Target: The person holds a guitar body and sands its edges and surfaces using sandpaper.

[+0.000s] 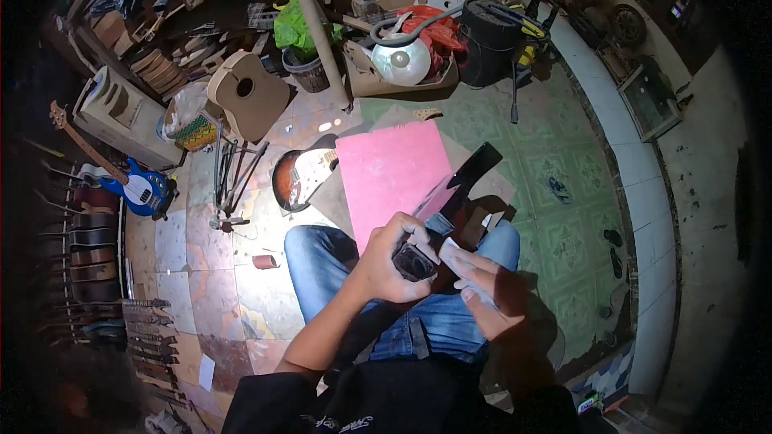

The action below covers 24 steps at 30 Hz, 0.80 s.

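Note:
My left hand (384,267) is closed around a dark, block-ended piece (415,264) above my lap. Farther out, a long glossy black part (474,170) slants up to the right; whether it joins the piece in my hand I cannot tell. In my right hand (492,293), a folded pale grey sheet (455,257), which looks like sandpaper, is pinched between the thumb and fingers. It is close beside the dark piece, and contact between them is unclear. A pink board (390,165) lies on the floor beyond my knees.
A sunburst guitar body (301,177) is left of the board. Farther left are a blue electric guitar (143,189) and an unfinished acoustic guitar body (248,95). A black bucket (486,44) and a cardboard box (362,72) stand beyond. A brown roll (264,261) lies near my left knee.

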Each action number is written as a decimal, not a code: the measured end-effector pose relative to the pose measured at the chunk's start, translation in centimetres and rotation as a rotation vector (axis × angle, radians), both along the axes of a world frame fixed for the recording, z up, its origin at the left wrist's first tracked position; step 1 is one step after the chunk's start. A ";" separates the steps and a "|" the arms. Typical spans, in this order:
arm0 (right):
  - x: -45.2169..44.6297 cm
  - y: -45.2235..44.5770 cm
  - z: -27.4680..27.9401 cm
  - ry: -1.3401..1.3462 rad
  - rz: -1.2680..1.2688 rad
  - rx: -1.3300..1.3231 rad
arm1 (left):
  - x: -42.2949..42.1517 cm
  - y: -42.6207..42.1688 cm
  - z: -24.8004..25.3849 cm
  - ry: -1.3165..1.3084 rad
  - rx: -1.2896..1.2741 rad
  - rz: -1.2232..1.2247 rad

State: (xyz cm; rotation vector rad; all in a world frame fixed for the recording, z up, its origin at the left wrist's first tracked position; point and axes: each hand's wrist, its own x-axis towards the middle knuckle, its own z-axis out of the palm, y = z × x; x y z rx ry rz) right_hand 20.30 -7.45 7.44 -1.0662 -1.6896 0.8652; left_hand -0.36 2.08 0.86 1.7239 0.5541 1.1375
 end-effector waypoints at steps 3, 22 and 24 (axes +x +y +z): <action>-0.7 1.3 0.7 -0.123 0.090 0.077 | 0.1 -0.3 0.4 0.021 -0.095 0.042; -2.0 1.9 5.2 -0.704 0.148 0.033 | 0.7 -0.3 1.8 0.057 -0.333 -0.011; -1.9 1.8 4.6 -0.614 0.133 0.034 | 0.8 -0.6 1.5 0.074 -0.247 -0.023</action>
